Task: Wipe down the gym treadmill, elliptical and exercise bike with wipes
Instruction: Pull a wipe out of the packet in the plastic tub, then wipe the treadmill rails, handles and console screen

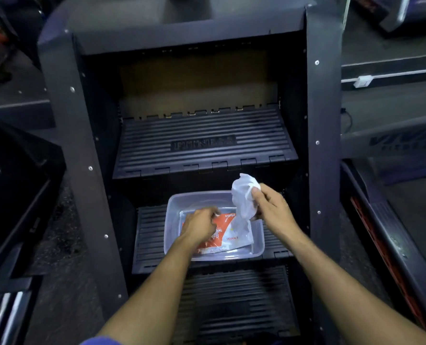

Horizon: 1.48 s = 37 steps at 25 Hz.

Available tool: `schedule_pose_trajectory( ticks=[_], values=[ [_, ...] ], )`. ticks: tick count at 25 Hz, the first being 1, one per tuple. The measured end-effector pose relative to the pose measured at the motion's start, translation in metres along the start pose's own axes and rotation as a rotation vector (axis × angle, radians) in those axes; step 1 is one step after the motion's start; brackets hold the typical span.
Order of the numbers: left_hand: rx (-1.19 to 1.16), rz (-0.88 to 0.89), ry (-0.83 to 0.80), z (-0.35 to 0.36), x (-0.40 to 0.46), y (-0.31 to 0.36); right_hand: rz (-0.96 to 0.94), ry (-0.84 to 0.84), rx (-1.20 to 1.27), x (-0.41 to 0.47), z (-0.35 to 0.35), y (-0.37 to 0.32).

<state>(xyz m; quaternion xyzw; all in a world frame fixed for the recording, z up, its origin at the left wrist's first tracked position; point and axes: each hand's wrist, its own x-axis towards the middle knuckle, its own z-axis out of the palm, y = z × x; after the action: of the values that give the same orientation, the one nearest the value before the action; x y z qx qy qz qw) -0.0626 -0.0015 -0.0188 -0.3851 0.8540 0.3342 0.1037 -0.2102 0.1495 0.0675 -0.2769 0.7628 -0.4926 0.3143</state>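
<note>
A clear plastic tub [172,207] sits on a ribbed black step of a stair-climber machine [202,143]. Inside the tub lies an orange and white wipes packet [228,235]. My left hand [199,225] rests on the packet's left part with its fingers curled down on it. My right hand [271,207] is raised over the tub's right side and pinches a crumpled white wipe [243,195] that hangs down toward the packet.
The machine's dark side panels [65,125] stand left and right of the steps. Another ribbed step [234,295] lies below the tub. Treadmill decks [391,70] are at the right, dark machines [12,185] at the left.
</note>
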Motion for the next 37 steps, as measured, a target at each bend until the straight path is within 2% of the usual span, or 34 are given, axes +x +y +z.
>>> schedule_pose_trajectory(
  ticks=[1,3,5,7,13,16,20,24,30,37],
  values=[
    [-0.215,0.059,0.016,-0.016,-0.009,0.009,0.027,-0.075,0.1,-0.001,-0.006,-0.004],
    [-0.671,0.197,-0.132,-0.048,-0.033,0.032,0.078,-0.21,0.284,-0.006,-0.02,-0.015],
    [-0.86,0.259,-0.333,-0.07,-0.055,0.055,0.08,-0.289,0.322,-0.013,-0.03,-0.025],
    [-0.837,0.251,-0.389,-0.079,-0.071,0.073,0.064,-0.317,0.286,-0.021,-0.036,-0.028],
    [-0.747,0.266,-0.277,-0.076,-0.107,0.083,0.077,-0.185,0.278,-0.061,-0.057,-0.009],
    [-0.693,0.296,-0.266,-0.071,-0.125,0.081,0.086,-0.117,0.375,-0.091,-0.059,-0.01],
    [-0.697,0.368,-0.371,-0.07,-0.158,0.076,0.065,-0.006,0.518,-0.135,-0.052,-0.022],
    [-0.736,0.433,-0.333,-0.071,-0.188,0.051,0.047,0.137,0.542,-0.18,-0.04,-0.03],
    [-0.707,0.427,-0.58,-0.06,-0.223,0.017,0.068,0.27,0.515,-0.248,-0.038,-0.032],
    [-0.434,0.557,-0.761,-0.034,-0.267,0.049,0.075,0.326,0.399,-0.317,-0.051,-0.035]
  ],
)
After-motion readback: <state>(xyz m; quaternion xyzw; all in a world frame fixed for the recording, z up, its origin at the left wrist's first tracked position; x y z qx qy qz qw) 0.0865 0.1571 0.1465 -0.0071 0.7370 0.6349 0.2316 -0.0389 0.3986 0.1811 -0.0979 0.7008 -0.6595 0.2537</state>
